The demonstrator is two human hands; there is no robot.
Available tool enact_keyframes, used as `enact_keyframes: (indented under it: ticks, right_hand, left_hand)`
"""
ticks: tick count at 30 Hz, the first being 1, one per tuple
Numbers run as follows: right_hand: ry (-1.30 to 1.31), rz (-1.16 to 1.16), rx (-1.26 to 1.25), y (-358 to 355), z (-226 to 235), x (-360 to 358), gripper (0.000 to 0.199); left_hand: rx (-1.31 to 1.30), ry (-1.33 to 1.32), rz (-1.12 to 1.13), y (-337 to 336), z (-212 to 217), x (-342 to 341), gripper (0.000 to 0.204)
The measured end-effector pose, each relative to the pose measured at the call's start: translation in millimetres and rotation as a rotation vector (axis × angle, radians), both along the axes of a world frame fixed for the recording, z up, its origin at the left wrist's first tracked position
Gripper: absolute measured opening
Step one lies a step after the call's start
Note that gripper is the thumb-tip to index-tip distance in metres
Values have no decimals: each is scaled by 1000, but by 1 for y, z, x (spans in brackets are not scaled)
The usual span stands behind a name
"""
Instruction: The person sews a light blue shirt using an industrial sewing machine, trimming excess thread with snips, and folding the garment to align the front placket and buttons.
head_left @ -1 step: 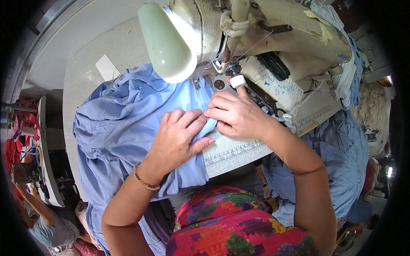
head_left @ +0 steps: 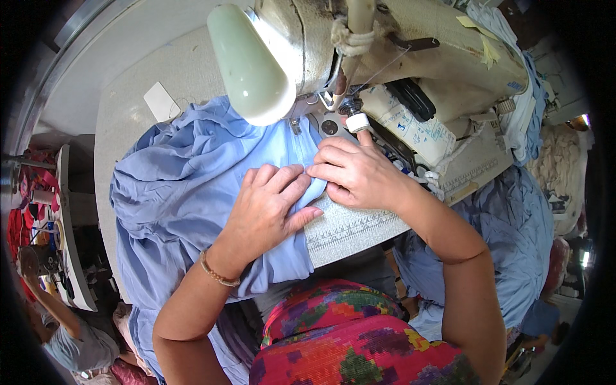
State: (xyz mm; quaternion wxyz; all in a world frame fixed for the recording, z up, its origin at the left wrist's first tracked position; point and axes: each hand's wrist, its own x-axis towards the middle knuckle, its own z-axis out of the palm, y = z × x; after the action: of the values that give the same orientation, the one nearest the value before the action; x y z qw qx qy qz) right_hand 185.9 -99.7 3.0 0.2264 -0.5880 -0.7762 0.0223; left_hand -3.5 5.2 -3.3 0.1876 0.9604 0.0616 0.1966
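A light blue cloth [head_left: 212, 167], bunched into folds on the left, runs under the presser foot [head_left: 296, 126] of a sewing machine [head_left: 436, 45]. My left hand [head_left: 266, 202] rests on it with bent fingers, pressing it near its right edge, thumb stuck out to the side. Close against it, my right hand [head_left: 356, 170] pinches the cloth's edge between thumb and fingers. The two hands' fingertips nearly meet, just on my side of the foot. The right index finger lies beside a white round knob [head_left: 357, 122]. The fingertips' exact grip is partly hidden.
A pale green lamp [head_left: 247, 64] hangs over the cloth at the needle. A white card [head_left: 162, 102] lies on the table [head_left: 131, 83]. Printed rulers [head_left: 353, 226] line its front edge. More blue cloth [head_left: 507, 224] hangs at right. Another person [head_left: 80, 346] sits at far left.
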Motion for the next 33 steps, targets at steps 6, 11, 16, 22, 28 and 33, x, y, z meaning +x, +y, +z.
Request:
enact_keyframes:
  ticks: [6, 11, 16, 22, 28, 33]
  right_hand:
    - [61, -21, 24, -4, -3, 4, 22]
    - [78, -47, 6, -3, -4, -2, 24]
    - [55, -22, 9, -4, -7, 0, 26]
    - [59, -1, 11, -5, -6, 3, 27]
    - [43, 11, 33, -4, -8, 3, 28]
    - [15, 21, 31, -4, -3, 1, 28]
  left_hand:
    - [-23, 7, -9, 0, 1, 2, 49]
    - [-41, 42, 10, 0, 2, 1, 50]
    - [-18, 18, -1, 1, -1, 1, 48]
    - [-26, 44, 51, -1, 1, 2, 56]
    - [86, 95, 17, 5, 3, 4, 61]
    - [69, 86, 11, 8, 2, 4, 61]
